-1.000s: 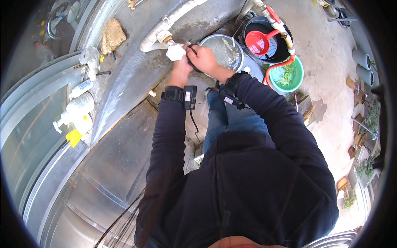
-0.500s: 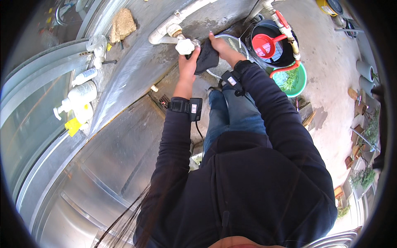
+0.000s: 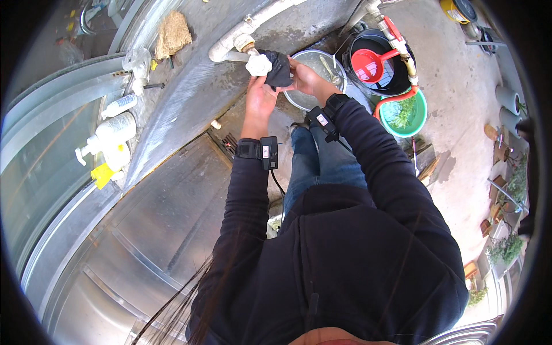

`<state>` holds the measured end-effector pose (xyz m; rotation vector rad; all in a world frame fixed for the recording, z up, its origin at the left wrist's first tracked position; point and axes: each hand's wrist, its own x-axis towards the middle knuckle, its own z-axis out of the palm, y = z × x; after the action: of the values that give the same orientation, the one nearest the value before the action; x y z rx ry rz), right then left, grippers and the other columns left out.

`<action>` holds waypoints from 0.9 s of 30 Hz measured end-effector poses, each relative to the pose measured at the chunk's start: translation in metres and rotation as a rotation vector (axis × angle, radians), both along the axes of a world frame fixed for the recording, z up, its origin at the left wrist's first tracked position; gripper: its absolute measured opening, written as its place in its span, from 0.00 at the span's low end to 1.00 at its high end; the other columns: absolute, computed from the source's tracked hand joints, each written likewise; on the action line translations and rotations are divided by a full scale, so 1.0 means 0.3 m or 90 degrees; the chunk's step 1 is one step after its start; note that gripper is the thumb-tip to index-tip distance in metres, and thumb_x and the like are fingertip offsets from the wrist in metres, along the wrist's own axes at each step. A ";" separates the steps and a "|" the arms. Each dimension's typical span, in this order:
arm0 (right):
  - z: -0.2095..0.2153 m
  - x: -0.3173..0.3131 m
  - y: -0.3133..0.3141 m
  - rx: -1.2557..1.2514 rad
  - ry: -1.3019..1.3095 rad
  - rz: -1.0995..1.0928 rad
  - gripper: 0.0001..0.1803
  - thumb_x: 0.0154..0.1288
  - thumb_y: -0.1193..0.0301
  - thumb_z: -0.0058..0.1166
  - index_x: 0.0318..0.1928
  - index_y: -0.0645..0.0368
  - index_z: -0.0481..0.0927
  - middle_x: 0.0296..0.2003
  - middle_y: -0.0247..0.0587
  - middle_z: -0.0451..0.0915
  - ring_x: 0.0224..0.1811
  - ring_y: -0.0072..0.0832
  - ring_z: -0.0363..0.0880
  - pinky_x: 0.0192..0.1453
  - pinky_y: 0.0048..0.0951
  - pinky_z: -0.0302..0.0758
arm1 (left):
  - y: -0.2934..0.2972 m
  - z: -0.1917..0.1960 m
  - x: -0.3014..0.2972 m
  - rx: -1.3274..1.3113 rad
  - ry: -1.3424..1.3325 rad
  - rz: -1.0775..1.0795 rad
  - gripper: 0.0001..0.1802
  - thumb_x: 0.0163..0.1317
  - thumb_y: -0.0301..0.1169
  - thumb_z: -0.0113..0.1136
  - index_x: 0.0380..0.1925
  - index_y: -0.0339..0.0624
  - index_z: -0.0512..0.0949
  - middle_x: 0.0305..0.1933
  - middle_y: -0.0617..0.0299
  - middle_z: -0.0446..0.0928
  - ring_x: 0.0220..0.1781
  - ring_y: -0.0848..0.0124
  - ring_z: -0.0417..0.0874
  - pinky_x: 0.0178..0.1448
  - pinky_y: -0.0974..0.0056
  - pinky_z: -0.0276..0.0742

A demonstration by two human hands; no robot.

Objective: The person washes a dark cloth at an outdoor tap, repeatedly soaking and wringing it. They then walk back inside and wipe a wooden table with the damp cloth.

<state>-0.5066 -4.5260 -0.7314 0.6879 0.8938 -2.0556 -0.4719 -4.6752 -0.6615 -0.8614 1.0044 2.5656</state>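
A white plastic tap (image 3: pixel 258 64) sticks out from a white pipe (image 3: pixel 244 31) on the concrete wall. My left hand (image 3: pixel 260 95) is raised just below the tap, fingers touching a dark cloth (image 3: pixel 278 68). My right hand (image 3: pixel 306 77) grips the same dark cloth from the right and holds it against the tap. Both wrists wear black bands with small devices. A metal basin (image 3: pixel 315 80) sits on the ground behind my hands.
A black bucket (image 3: pixel 379 80) holds a red scoop (image 3: pixel 371 63); a green tub (image 3: pixel 409 112) with leafy greens is beside it. White pump bottles (image 3: pixel 109 135) stand on a metal ledge at left. A brown sponge (image 3: pixel 171 33) lies on the concrete. A floor drain (image 3: pixel 227 141) lies below.
Both hands lifted toward the tap. The right hand brought the dark cloth up against the tap, and the left hand shifted from the tap to beneath it.
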 end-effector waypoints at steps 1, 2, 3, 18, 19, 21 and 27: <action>0.012 -0.004 -0.004 -0.065 0.027 -0.006 0.22 0.76 0.56 0.36 0.63 0.51 0.66 0.55 0.38 0.76 0.55 0.33 0.78 0.54 0.45 0.77 | -0.001 -0.009 -0.001 -0.049 -0.012 0.007 0.18 0.71 0.30 0.51 0.59 0.53 0.68 0.59 0.62 0.74 0.61 0.62 0.75 0.61 0.47 0.72; 0.023 -0.009 -0.027 0.039 0.069 -0.025 0.22 0.75 0.54 0.38 0.58 0.54 0.70 0.46 0.41 0.81 0.45 0.32 0.82 0.45 0.43 0.79 | -0.001 -0.025 -0.004 -0.089 -0.016 0.010 0.18 0.71 0.30 0.50 0.59 0.53 0.68 0.59 0.62 0.74 0.61 0.62 0.75 0.61 0.47 0.72; 0.035 -0.012 -0.033 0.122 0.119 -0.007 0.23 0.73 0.53 0.40 0.57 0.56 0.70 0.44 0.42 0.81 0.44 0.32 0.82 0.44 0.42 0.79 | -0.003 -0.049 -0.011 -0.131 -0.011 0.036 0.18 0.70 0.30 0.50 0.59 0.52 0.69 0.59 0.61 0.75 0.60 0.63 0.76 0.60 0.49 0.74; 0.162 -0.055 -0.075 0.733 0.316 -0.024 0.23 0.63 0.54 0.47 0.34 0.62 0.84 0.32 0.63 0.81 0.38 0.58 0.81 0.45 0.51 0.77 | 0.141 -0.169 -0.057 -0.231 -0.008 -0.019 0.19 0.73 0.43 0.48 0.49 0.37 0.73 0.44 0.57 0.77 0.44 0.67 0.80 0.48 0.59 0.78; 0.157 -0.056 -0.067 0.732 0.293 -0.035 0.22 0.63 0.55 0.48 0.34 0.63 0.83 0.32 0.63 0.81 0.38 0.58 0.81 0.45 0.50 0.78 | 0.143 -0.160 -0.064 -0.268 0.024 -0.032 0.18 0.73 0.42 0.49 0.49 0.37 0.73 0.44 0.57 0.77 0.44 0.67 0.80 0.47 0.59 0.78; 0.161 -0.003 -0.087 0.692 0.365 -0.022 0.22 0.62 0.56 0.50 0.34 0.65 0.82 0.29 0.65 0.80 0.35 0.59 0.81 0.43 0.48 0.77 | 0.114 -0.154 -0.102 -0.271 -0.029 0.012 0.15 0.70 0.42 0.55 0.46 0.42 0.73 0.43 0.63 0.76 0.44 0.72 0.76 0.49 0.63 0.75; 0.177 0.034 -0.126 0.691 0.436 0.012 0.19 0.62 0.59 0.50 0.33 0.65 0.81 0.28 0.65 0.79 0.34 0.60 0.80 0.41 0.51 0.77 | 0.082 -0.181 -0.109 -0.111 -0.022 0.076 0.12 0.70 0.41 0.54 0.41 0.45 0.71 0.38 0.64 0.75 0.37 0.70 0.78 0.41 0.61 0.78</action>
<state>-0.4965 -4.5637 -0.6784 0.4567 2.4603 -1.6626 -0.5044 -4.6506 -0.7158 -1.0356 1.2147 2.5788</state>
